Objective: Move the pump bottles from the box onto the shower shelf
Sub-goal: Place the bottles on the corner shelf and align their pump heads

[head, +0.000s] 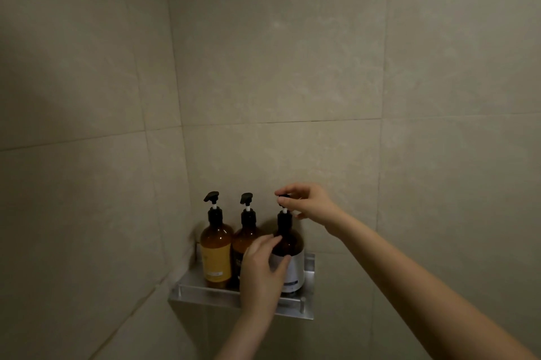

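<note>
The left hand (262, 269) reaches up from the bottom of the view. Its fingers and thumb curl round the body of the white-labelled bottle (294, 260), with the thumb across the label and the fingertips up at the brown shoulder.

That bottle stands upright at the right end of the metal shelf (308, 264), behind the front rail (205, 291). The middle bottle (244, 239) is brown with a dark label. It stands just to the left, and the left hand partly hides it. The yellow-labelled bottle (216, 254) stands at the left end, close to the corner where the shelf meets the walls. All three are upright in a row, shoulder to shoulder.

Further back and higher, the right hand (310, 203) comes in from the right and pinches the black pump head (283, 198) of the white-labelled bottle between thumb and fingertips. Behind everything rises the tiled wall (292, 67), pale and glossy.
</note>
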Motion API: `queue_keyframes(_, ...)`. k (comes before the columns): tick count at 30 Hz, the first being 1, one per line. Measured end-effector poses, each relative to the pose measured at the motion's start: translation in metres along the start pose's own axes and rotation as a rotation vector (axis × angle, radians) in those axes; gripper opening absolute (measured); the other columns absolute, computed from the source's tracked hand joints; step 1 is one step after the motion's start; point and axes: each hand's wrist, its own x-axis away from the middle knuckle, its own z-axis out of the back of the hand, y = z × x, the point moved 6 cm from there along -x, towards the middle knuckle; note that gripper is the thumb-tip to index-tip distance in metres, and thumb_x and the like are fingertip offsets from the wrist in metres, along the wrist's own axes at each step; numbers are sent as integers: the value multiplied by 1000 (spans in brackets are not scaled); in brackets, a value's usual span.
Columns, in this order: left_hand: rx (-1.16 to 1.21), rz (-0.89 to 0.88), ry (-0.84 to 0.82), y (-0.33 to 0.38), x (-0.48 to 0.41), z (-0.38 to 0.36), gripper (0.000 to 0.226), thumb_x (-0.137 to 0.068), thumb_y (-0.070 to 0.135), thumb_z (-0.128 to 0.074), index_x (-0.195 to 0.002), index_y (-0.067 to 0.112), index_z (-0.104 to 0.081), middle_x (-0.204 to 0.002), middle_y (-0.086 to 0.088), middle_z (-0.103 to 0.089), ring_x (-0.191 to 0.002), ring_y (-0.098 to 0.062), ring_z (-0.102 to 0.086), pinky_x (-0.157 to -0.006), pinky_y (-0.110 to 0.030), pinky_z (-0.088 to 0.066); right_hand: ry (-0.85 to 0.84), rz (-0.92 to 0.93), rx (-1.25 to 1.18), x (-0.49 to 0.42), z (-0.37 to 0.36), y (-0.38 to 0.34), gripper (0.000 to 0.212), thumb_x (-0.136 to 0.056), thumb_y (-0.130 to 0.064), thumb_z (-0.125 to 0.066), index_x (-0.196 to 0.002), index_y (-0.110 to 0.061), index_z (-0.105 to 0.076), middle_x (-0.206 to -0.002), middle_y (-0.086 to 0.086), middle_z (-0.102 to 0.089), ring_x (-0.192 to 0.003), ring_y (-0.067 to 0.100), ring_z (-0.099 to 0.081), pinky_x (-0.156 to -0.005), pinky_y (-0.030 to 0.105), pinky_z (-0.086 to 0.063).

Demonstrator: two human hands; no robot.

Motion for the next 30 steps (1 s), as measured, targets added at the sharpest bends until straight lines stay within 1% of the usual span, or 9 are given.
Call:
queue_keyframes(4, 49, 48, 258, -14, -4, 31, 40, -78, 17, -68, -114, 31, -58, -112, 20, -50, -102, 0, -53, -90, -31, -52, 113, 95, 79, -8, 2, -17, 29, -86, -29, -64, -111, -15, -66, -108, 7, -67, -97, 19, -62, -75, 27, -52)
queue_keyframes(6, 44, 113, 327, -26, -8, 42, 42, -77, 18, -69, -116, 26, -57, -117, 12, -51, -109, -10, -54, -94, -39, -50, 90, 143, 107, -16, -3, -30, 28, -86, -27, -64, -111, -13, -66, -109, 8, -67, -98, 19, -62, -84, 32, -53)
queue_keyframes(9, -37, 162, 263, -38, -13, 41, 48, -77, 21, -70, -122, 19, -56, -126, -1, -54, -117, -19, -52, -99, -44, -46, -64, 147, 208, -29, -23, -41, 30, -87, -30, -63, -113, -16, -66, -111, 5, -66, -96, 13, -58, -88, 31, -50)
queue_keyframes(12, -11, 172, 198, -42, -13, 35, 51, -77, 21, -70, -126, 18, -54, -126, 0, -54, -115, -16, -53, -99, -40, -47, -173, 129, 305, -39, -42, -42, 34, -86, -32, -63, -116, -16, -65, -119, 5, -65, -99, 10, -56, -90, 30, -47)
queue_keyframes(16, -2, 154, 199, -43, -12, 33, 49, -77, 19, -70, -125, 16, -56, -123, 2, -53, -110, -16, -57, -96, -39, -50, -214, 69, 371, -44, -51, -36, 35, -84, -34, -65, -115, -17, -67, -119, 6, -66, -108, 19, -60, -98, 38, -48)
queue_keyframes(21, 20, 145, 197, -41, -11, 32, 48, -78, 19, -69, -124, 17, -56, -117, 14, -46, -110, -15, -57, -96, -41, -50, -172, 63, 376, -45, -52, -34, 33, -81, -35, -69, -111, -20, -68, -114, 6, -68, -98, 18, -62, -91, 36, -51)
queue_keyframes(25, 33, 145, 195, -42, -12, 33, 46, -79, 19, -68, -123, 16, -58, -120, 5, -52, -109, -16, -57, -95, -41, -50, -145, 69, 356, -43, -52, -34, 34, -80, -36, -70, -109, -19, -69, -109, 6, -69, -90, 15, -61, -83, 32, -50)
queue_keyframes(28, 32, 142, 193, -42, -12, 33, 46, -79, 19, -69, -123, 14, -58, -120, 4, -53, -110, -16, -57, -96, -40, -50, -130, 72, 344, -44, -53, -34, 34, -79, -36, -71, -108, -18, -69, -105, 6, -70, -77, 8, -58, -74, 28, -47)
queue_keyframes(30, 27, 132, 181, -41, -12, 34, 46, -79, 19, -69, -124, 15, -58, -121, 4, -54, -111, -15, -56, -97, -39, -49, -152, 52, 347, -45, -53, -33, 35, -79, -37, -71, -108, -18, -69, -104, 4, -71, -76, 6, -59, -76, 28, -50)
